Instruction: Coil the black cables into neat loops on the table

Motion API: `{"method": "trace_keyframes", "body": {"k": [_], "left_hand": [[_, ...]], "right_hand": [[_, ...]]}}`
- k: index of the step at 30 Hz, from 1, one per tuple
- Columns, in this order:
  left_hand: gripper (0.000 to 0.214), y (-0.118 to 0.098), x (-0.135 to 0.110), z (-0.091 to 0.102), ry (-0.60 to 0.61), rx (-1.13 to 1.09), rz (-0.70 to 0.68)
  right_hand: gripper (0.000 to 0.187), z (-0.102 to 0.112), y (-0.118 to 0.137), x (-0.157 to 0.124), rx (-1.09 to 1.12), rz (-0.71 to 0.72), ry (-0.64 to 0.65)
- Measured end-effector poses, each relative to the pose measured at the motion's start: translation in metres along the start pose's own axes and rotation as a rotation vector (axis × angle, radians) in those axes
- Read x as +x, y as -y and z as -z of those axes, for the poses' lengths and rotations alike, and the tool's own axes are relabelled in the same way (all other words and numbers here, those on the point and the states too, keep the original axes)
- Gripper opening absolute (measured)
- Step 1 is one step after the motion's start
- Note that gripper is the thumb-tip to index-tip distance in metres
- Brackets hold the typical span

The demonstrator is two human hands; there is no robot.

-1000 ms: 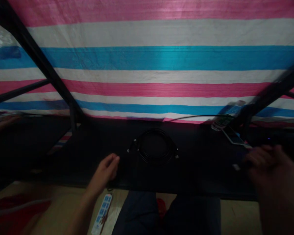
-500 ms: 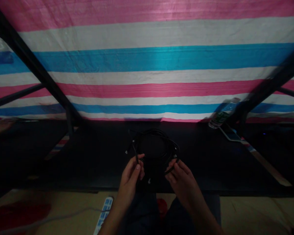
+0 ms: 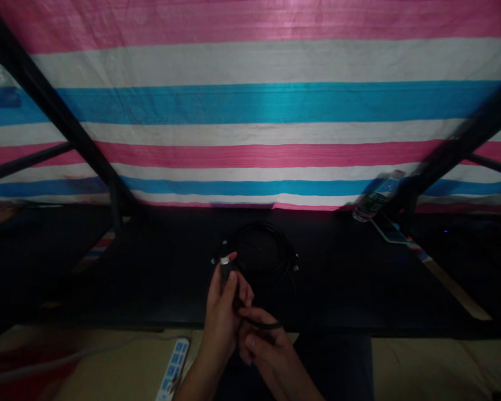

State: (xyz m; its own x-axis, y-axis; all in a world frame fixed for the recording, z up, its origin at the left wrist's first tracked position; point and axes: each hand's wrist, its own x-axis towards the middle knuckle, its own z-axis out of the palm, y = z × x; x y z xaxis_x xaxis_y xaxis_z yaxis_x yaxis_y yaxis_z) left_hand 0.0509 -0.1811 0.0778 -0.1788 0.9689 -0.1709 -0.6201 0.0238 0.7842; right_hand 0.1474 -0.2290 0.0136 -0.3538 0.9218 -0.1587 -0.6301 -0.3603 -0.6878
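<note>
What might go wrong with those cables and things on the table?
The black cable curves at the right hand; bending it tightly might kink it. The left hand holds its plug near the coiled cables, so they might tangle. A bump could topple the bottle onto the nearby phone.

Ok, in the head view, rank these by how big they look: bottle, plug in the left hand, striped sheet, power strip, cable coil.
1. Sheet
2. Coil
3. Bottle and strip: too alike to rank, and the strip is cut off at the bottom
4. Plug
</note>
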Motion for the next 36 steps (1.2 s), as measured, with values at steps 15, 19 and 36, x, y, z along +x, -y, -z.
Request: {"method": "trace_keyframes", "body": {"k": [15,19,36], "left_hand": [[0.032,-0.087,-0.009,0.019,0.576,0.963,0.190],[0.038,-0.097,-0.009,0.012,0.467,0.976,0.139],[0.044,-0.044,0.028,0.050,0.175,0.362,0.131]], "right_hand": [[0.056,-0.036,0.130,-0.002,-1.161,0.689,0.003],[0.035,-0.060,0.142,0.009,-1.361,0.439,0.346],[0.029,0.021,0.147,0.043,-0.243,0.446,-0.478]]}}
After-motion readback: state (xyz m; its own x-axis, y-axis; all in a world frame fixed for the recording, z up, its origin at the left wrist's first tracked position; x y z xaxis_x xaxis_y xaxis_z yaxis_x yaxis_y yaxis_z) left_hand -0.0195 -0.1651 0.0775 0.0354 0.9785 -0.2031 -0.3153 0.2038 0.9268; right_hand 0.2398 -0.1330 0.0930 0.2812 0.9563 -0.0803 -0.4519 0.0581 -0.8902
